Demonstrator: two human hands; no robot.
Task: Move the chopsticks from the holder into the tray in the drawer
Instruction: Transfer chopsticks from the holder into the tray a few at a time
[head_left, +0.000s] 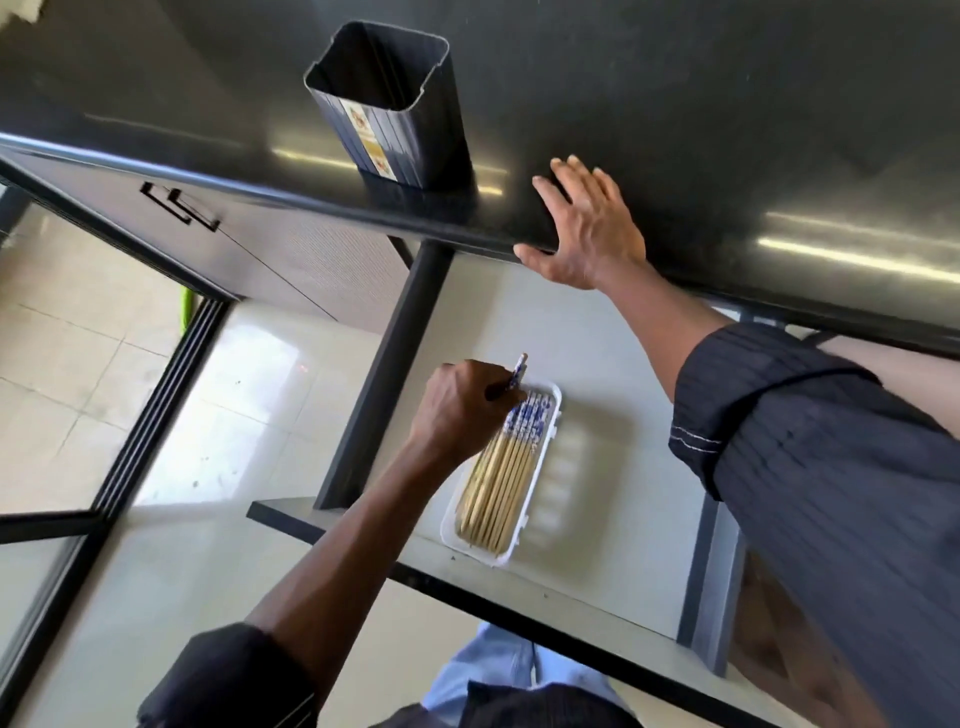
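One chopstick (518, 372) is pinched in the left hand (464, 402), right over the far end of the white tray (548, 457) in the open drawer (597, 332). A bunch of chopsticks (503, 470) already lie side by side in that tray. The right hand (587, 228) rests flat and open on the dark surface (675, 104), near the holder (387, 101), which looks empty from here.

Blue-and-white patterned tan chopsticks (506, 457), white tray (540, 467), black holder (415, 130)
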